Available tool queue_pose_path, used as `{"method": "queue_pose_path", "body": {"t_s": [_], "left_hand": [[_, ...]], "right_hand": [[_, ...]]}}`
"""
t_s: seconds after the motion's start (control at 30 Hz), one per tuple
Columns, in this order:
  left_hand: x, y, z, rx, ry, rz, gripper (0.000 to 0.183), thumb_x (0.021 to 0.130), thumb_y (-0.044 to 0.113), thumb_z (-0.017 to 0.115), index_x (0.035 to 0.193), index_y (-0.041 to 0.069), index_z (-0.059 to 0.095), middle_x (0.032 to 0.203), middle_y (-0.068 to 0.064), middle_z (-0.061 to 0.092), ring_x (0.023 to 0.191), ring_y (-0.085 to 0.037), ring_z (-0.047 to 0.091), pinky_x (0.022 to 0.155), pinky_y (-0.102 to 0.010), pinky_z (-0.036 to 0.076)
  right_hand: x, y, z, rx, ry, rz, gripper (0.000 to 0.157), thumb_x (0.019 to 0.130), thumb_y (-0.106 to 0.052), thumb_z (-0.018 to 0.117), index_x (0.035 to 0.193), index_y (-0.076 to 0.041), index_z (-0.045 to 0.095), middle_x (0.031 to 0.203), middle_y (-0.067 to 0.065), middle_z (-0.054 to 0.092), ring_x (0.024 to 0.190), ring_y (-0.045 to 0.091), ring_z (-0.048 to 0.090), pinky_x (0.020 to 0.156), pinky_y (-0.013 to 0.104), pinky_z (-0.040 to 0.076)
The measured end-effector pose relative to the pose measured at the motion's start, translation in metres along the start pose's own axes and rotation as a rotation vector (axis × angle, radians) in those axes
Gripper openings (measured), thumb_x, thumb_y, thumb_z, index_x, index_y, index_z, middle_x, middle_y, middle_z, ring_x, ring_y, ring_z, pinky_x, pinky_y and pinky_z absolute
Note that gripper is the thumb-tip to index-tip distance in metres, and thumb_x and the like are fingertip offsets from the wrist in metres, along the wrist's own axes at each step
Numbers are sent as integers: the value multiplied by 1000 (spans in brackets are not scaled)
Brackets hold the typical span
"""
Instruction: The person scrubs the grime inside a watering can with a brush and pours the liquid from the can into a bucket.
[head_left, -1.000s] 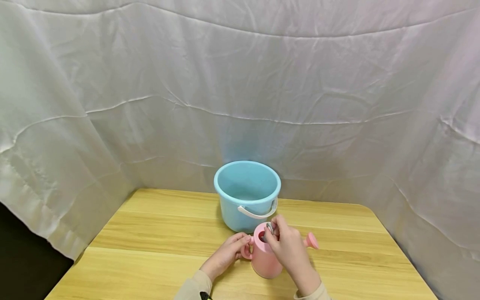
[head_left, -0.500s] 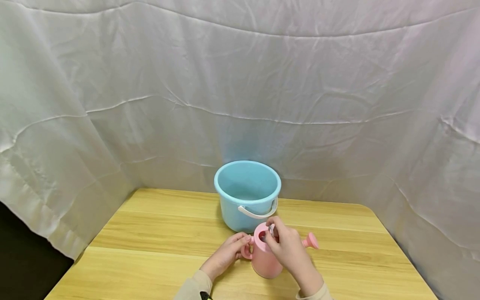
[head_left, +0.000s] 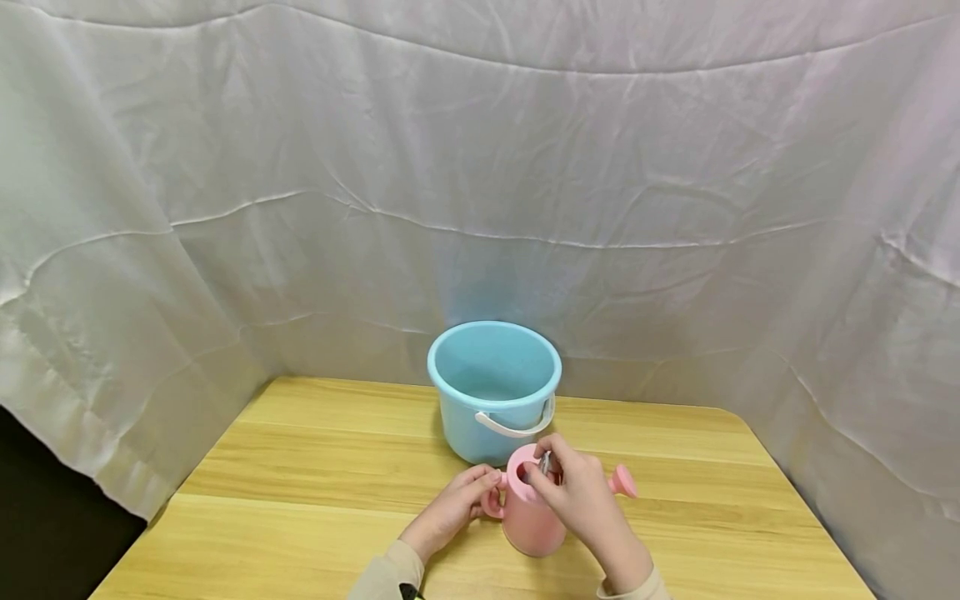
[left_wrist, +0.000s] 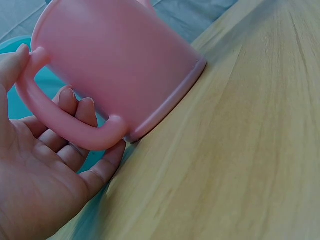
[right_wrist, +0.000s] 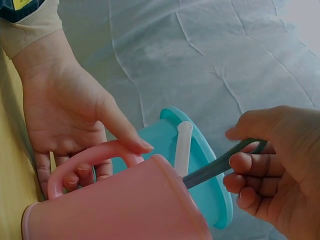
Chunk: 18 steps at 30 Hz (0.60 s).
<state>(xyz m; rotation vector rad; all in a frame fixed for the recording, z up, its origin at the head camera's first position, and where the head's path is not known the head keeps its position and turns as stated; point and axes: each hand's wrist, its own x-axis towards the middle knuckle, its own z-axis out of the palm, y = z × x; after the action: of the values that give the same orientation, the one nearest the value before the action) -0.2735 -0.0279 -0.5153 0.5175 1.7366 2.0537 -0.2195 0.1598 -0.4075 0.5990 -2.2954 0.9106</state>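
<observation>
A pink watering can (head_left: 531,525) stands upright on the table, its spout pointing right. My left hand (head_left: 454,505) grips the can's handle (left_wrist: 70,125), thumb on the top of the loop and fingers behind it. My right hand (head_left: 581,492) is over the can's top opening and holds a grey handle (right_wrist: 215,167) with a looped end. The grey handle slants down into the can, and its lower part is hidden inside, so I cannot tell what tool it is. In the right wrist view, fingers (right_wrist: 257,172) curl around the loop.
A light blue bucket (head_left: 457,421) with a white bail handle (head_left: 512,432) stands close behind the can. The wooden table (head_left: 300,467) meets a pale hanging cloth (head_left: 375,275) at the back and sides.
My right hand has shifted slightly to the right over the opening, and the grey handle's angle has changed with it. The left hand, can and bucket stay in place.
</observation>
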Motion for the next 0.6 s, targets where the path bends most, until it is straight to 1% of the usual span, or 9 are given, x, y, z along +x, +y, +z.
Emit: {"method": "queue_pose_path", "body": {"t_s": [0.1,0.2,0.33,0.43,0.6], "left_hand": [[0,0,0,-3,-2,2,27,101,31,49,100,5,55,69,4,52,75,-11,60,78,-25,54],[0,0,0,-8,0,0,25,101,31,50,100,6,55,68,4,52,75,-11,60,79,-26,54],[0,-1,-1,-11,1,-3,24,100,31,50,99,8,55,69,4,52,75,-11,59,79,-26,55],[0,-2,-1,-14,2,-3,23,100,32,50,98,9,56,69,3,53,75,-11,59,79,-26,55],[2,-3,-1,-18,1,0,23,100,33,50,98,11,56,69,3,53,75,-11,59,79,-27,55]], "right_hand": [[0,-1,-1,1,16,-4,28,73,-11,83,78,-13,56,57,-16,38,54,-8,32,45,13,33],[1,-1,-1,-17,56,-22,32,69,-14,86,74,-14,54,56,-16,36,52,-9,29,44,10,29],[1,-1,-2,-26,136,-65,35,65,-15,88,72,-14,53,53,-15,36,51,-10,28,44,6,24],[1,0,-3,-23,186,-100,36,63,-15,88,71,-15,53,52,-15,37,50,-12,28,45,4,22],[1,0,-3,-43,215,-124,36,62,-15,88,70,-15,54,52,-15,37,50,-13,27,45,3,20]]}}
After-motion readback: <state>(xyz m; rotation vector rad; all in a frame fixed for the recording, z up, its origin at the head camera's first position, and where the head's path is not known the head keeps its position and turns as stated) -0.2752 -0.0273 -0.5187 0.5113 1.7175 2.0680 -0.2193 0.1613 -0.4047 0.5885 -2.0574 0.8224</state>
